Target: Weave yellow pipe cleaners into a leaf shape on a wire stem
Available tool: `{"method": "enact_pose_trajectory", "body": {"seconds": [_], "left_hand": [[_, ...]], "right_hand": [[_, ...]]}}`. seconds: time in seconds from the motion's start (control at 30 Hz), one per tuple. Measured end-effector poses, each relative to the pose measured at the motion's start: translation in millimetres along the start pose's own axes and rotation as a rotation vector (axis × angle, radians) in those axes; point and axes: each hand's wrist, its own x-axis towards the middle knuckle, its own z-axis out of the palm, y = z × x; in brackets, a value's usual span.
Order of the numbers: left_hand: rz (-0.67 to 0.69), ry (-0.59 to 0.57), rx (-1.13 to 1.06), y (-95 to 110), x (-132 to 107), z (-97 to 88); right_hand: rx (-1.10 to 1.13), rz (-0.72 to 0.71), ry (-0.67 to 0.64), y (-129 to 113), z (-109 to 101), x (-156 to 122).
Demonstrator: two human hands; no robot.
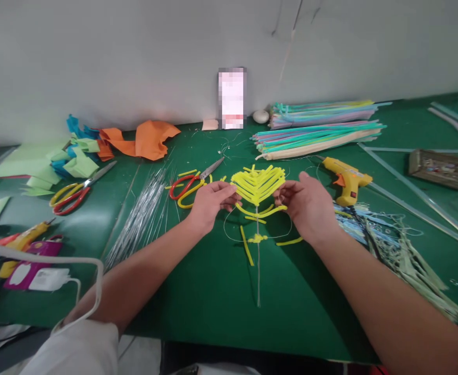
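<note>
A yellow leaf-shaped piece made of bent straw strips [258, 185] lies on the green table [213, 291], mounted on a thin wire stem [258, 271]. My left hand [210, 202] pinches its left edge with curled fingers. My right hand [306, 204] grips its right edge in the same way. Loose yellow strips [246, 248] lie below the leaf beside the stem.
Red-handled scissors [187, 185] lie left of the leaf, another pair [74, 195] farther left. A yellow glue gun [346, 179] rests at the right, bundled coloured straws [318, 130] behind. A bundle of thin wires [143, 219], paper scraps [146, 138] and a second glue gun [21, 242] lie left.
</note>
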Motion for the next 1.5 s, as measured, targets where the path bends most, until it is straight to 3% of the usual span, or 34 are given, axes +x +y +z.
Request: {"method": "enact_pose_trajectory", "body": {"seconds": [0.17,0.3,0.47,0.7,0.93,1.5], "left_hand": [[-0.092,-0.156,0.044,-0.2,-2.4,1.8],[-0.176,-0.319,0.173,-1.6,-5.1,3.8],[-0.189,-0.398,0.266,-4.0,-6.5,5.2],[-0.176,-0.43,0.254,-1.6,-3.6,2.2],[-0.078,-0.399,0.322,-2.6,-3.7,-0.3],[-0.107,-0.355,0.351,-4.0,-8.1,5.1]], "right_hand": [[-0.021,0.027,0.072,-8.4,-13.0,9.9],[-0.359,-0.006,-0.072,-10.1,-11.5,4.0],[-0.784,-0.002,-0.227,-8.2,-4.4,-8.1],[-0.824,-0.111,-0.197,-1.8,-0.6,-9.2],[-0.812,-0.134,-0.179,4.7,1.4,-7.2],[-0.835,-0.119,-0.179,6.0,3.8,-8.1]]}}
